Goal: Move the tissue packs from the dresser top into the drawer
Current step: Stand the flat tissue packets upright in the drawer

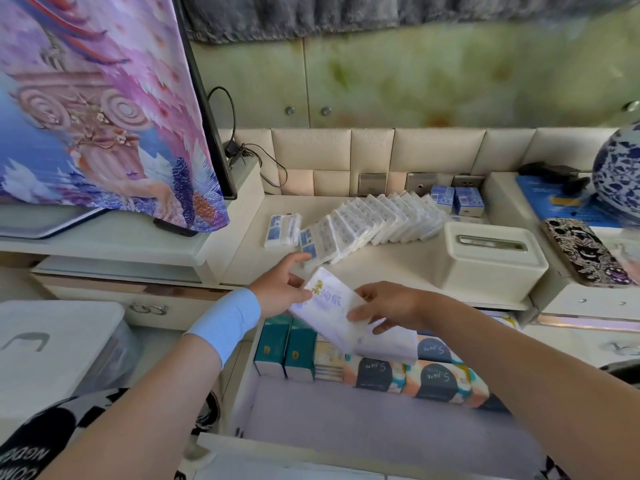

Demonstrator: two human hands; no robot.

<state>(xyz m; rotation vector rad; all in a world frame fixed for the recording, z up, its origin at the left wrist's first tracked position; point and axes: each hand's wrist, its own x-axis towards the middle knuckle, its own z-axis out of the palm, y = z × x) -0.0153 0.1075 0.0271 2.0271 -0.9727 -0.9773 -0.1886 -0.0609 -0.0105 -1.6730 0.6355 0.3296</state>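
A white tissue pack (329, 311) with a yellow flower and purple print hangs tilted above the open drawer (346, 420). My left hand (280, 289) grips its upper left end and my right hand (388, 306) pinches its right side. On the dresser top (381, 268) a leaning row of several small white packs (370, 225) stretches back to the right, and one more small pack (282, 230) lies apart at the left. Inside the drawer, two teal packs (285, 349) and several patterned dark-label packs (415, 374) line the back.
A cream tissue box (491, 261) stands right of the row. Two small blue boxes (457, 200) sit at the back by wall sockets. A covered TV (104, 109) fills the left; a phone (585, 252) and a blue-white vase (620, 171) occupy the right ledge. A white bin (52, 348) stands lower left.
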